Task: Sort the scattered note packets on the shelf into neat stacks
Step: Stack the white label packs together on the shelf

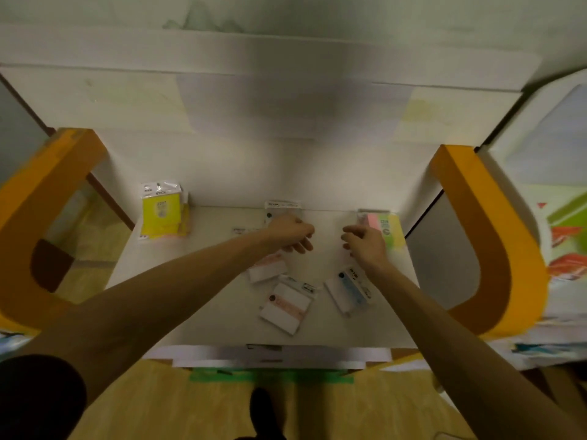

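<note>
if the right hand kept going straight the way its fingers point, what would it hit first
Probably nothing soon: the right hand has its fingers pointing left over bare shelf, toward the left hand. Depth is unclear.

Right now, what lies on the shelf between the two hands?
Nothing: in the head view, only bare white shelf shows between the left hand and the right hand.
</note>
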